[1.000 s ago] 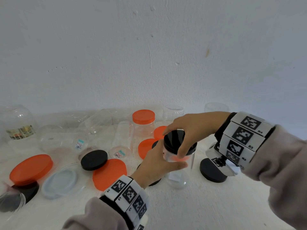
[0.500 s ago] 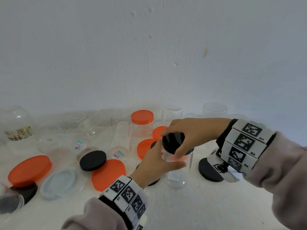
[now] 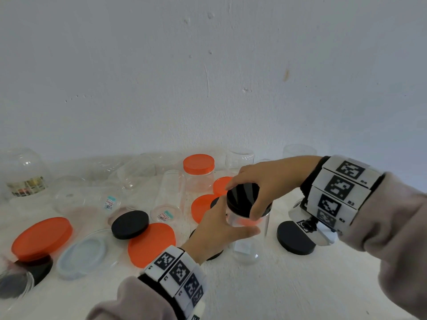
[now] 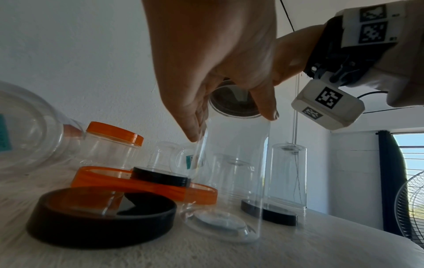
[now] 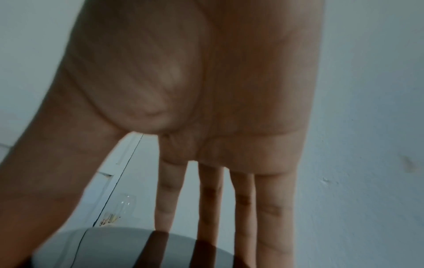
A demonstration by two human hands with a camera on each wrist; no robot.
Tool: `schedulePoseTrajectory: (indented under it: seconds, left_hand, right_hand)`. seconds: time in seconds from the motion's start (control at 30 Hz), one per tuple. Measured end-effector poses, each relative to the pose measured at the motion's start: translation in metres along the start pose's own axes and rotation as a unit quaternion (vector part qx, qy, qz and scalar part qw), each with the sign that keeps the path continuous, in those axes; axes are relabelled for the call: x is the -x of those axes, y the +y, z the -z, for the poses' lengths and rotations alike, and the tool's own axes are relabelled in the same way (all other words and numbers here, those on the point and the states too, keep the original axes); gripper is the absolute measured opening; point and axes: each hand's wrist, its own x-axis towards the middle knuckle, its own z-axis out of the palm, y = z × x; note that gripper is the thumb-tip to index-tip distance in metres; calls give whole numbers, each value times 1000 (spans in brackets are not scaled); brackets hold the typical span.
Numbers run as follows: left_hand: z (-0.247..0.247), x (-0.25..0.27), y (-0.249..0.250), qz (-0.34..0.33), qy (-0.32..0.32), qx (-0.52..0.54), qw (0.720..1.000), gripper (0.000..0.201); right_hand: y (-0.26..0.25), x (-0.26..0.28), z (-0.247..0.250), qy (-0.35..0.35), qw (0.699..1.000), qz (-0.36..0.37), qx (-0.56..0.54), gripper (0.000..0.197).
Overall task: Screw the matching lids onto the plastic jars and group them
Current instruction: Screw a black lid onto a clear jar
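A tall clear plastic jar point(image 3: 247, 247) stands upright on the white table. My left hand point(image 3: 233, 224) grips its upper part, thumb in front and fingers behind. A black lid point(image 3: 240, 203) sits on the jar's mouth. My right hand point(image 3: 248, 192) comes from above and curls its fingers and thumb round the lid's rim. In the left wrist view the jar point(image 4: 229, 172) shows from low down, with the lid point(image 4: 231, 103) seen through its wall. The right wrist view shows my fingers point(image 5: 211, 199) reaching down onto the glossy lid top point(image 5: 114, 248).
A jar with an orange lid point(image 3: 198, 165) stands behind. Loose black lids point(image 3: 129, 224) point(image 3: 294, 239), orange lids point(image 3: 41, 236) point(image 3: 151, 244) and a clear lid point(image 3: 85, 252) lie to the left and right. Empty clear jars point(image 3: 240, 158) line the wall.
Both hands stay on the jar and lid. My right wrist has shifted slightly while gripping the lid; the jar has not moved from its spot.
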Motion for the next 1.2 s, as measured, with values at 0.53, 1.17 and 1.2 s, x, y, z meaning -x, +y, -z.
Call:
schedulePoseTrajectory:
  seconds: [0.53,1.17,1.2]
  left_hand:
    - [1,-1,0,3,-5,0,1000,72]
    - [0,0,-2,1,-1,11,1000,65]
    - [0,0,-2,-1,-2,15,1000,65]
  right_hand:
    - [2,-3,-8,34,999,5,-21,73]
    - [-2,2,-33,105,994,-41,7,66]
    - [-3,2,-37,127,990,-53,19,68]
